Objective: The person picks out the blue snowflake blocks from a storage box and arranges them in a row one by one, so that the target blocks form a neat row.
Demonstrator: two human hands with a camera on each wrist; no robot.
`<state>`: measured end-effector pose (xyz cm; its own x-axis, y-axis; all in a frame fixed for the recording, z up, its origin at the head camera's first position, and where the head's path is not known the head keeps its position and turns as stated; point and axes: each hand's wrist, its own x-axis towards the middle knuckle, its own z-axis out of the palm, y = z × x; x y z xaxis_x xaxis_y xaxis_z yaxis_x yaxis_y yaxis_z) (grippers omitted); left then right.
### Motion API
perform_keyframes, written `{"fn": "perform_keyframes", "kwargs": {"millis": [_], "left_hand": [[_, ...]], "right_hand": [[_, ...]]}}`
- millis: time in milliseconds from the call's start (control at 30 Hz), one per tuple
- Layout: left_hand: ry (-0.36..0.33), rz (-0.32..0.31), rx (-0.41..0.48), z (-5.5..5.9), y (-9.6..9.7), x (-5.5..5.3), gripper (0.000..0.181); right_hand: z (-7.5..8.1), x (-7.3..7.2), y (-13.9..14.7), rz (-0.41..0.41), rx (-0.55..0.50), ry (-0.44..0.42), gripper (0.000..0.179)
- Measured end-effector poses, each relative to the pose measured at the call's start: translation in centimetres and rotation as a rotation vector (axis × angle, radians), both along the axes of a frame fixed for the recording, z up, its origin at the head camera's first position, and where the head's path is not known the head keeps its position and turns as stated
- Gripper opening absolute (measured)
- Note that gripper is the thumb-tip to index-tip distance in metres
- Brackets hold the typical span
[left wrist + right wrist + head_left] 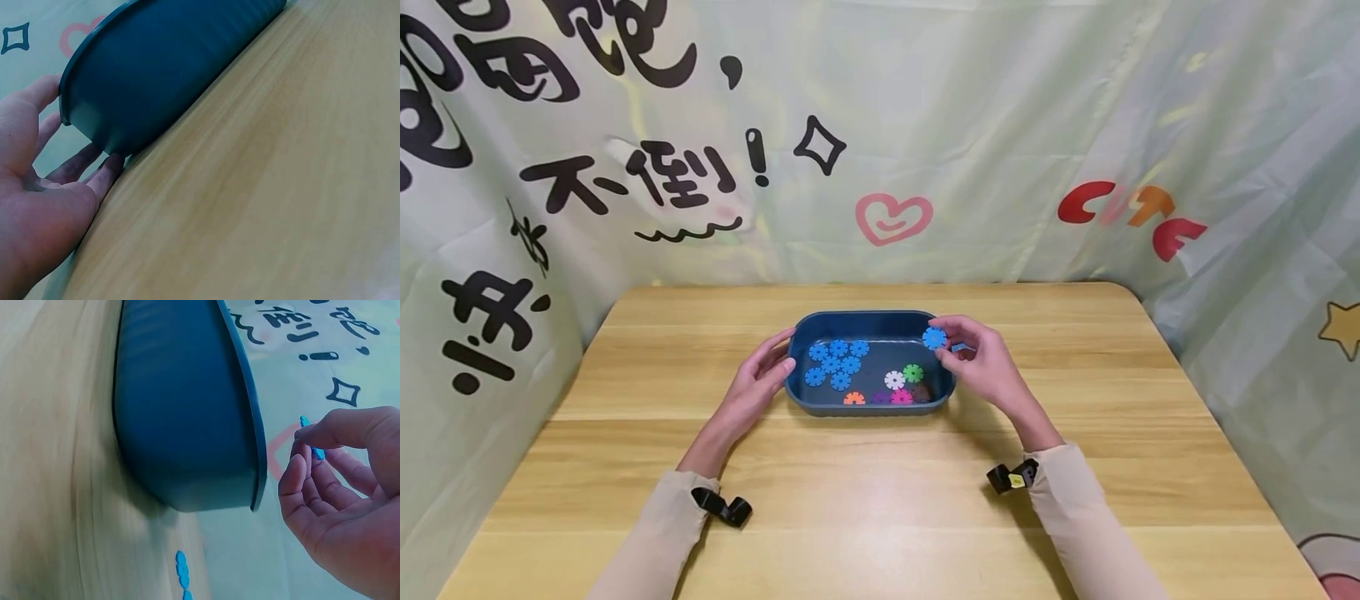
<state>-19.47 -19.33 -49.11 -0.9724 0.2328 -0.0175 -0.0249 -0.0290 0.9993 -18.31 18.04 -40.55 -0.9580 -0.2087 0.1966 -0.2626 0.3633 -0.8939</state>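
A dark blue tray (872,410) stands on the table with several notched plastic discs in it. Blue snowflake discs (831,364) lie in its left part. Along the near right side are a white disc (894,380), a green disc (913,372), a pink disc (901,397), an orange disc (853,399) and darker ones. My left hand (758,377) holds the tray's left end, thumb at the rim, fingers against the outer wall. Above the right end, my right hand (988,358) pinches a blue snowflake disc (934,337) between thumb and fingertips.
More blue discs (182,572) show on the wooden table (880,517) beyond the tray's right end, mostly hidden by my right hand in the head view. A printed cloth (985,167) hangs behind the table and along its sides.
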Motion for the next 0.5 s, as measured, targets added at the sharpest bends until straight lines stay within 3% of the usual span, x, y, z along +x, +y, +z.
{"fn": "perform_keyframes", "kwargs": {"millis": [367, 500], "left_hand": [[-0.002, -0.002, -0.023, -0.4, -0.2, 0.4, 0.057], [0.007, -0.003, -0.016, -0.3, -0.2, 0.1, 0.057]], "right_hand": [[-0.6, 0.1, 1.3, -0.058, -0.005, 0.018, 0.036], [-0.7, -0.3, 2.1, -0.073, -0.009, 0.036, 0.035]]}}
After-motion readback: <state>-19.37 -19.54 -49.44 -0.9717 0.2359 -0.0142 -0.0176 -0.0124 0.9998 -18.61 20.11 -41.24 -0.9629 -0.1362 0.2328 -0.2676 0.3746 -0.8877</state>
